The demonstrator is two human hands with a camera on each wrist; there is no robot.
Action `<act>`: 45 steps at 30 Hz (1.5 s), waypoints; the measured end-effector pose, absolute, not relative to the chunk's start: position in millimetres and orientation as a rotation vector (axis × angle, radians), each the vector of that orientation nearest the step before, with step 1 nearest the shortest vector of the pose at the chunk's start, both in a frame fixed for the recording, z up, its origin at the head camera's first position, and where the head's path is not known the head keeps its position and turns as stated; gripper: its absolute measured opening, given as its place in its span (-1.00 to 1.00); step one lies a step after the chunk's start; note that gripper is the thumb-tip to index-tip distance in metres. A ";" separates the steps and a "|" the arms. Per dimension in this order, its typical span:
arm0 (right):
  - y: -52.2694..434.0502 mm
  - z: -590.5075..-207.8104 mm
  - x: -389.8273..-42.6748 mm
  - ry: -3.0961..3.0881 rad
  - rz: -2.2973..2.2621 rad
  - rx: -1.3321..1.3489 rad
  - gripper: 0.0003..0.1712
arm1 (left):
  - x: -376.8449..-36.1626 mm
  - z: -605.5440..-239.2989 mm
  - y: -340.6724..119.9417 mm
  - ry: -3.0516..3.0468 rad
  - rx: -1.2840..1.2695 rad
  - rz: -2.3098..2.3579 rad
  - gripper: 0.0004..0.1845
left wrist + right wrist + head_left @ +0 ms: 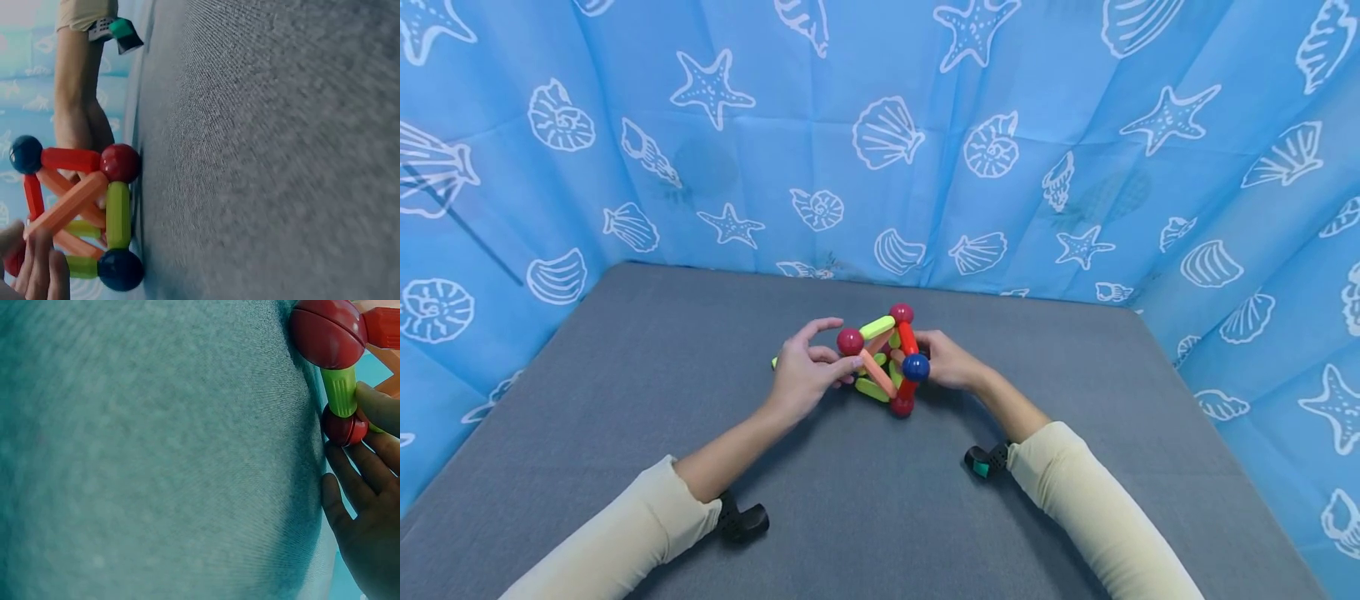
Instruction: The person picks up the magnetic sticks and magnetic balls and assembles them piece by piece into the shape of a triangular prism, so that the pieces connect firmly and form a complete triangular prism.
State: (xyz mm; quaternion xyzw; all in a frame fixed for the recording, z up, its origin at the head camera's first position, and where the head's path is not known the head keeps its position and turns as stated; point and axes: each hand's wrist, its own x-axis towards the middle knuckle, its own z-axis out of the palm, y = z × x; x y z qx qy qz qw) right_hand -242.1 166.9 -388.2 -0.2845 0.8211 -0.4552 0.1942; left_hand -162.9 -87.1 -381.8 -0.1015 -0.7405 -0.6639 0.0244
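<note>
The rod-and-ball frame stands on the table between both hands: left hand pinches 1 rod, right hand grips its far side.

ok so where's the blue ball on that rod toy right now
In the head view the glossy blue ball sits on the right side of the colourful rod-and-ball structure, mid-table, beside the right hand and above a dark red ball.

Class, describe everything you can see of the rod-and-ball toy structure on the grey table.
The toy structure is a small open frame of glossy, plastic-looking rods in red, orange and yellow-green, joined at dark red and blue balls. It stands on the grey table, lower balls resting on the surface. The left hand touches its left side near a red ball; the right hand holds its right side behind the blue ball.
</note>
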 end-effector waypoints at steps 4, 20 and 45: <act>167.0 -389.5 -242.1 2.295 -1.285 -0.801 -0.59 | -163.1 -379.7 -94.8 -2.346 -0.398 -2.070 -0.36; 166.2 -389.3 -243.2 2.302 -1.271 -0.800 -0.67 | -200.1 -394.3 -184.4 -2.754 -0.410 -1.466 -0.41; 166.7 -389.7 -243.1 2.336 -1.250 -0.768 -0.64 | -197.8 -379.4 -168.2 -2.465 -0.512 -1.521 -0.47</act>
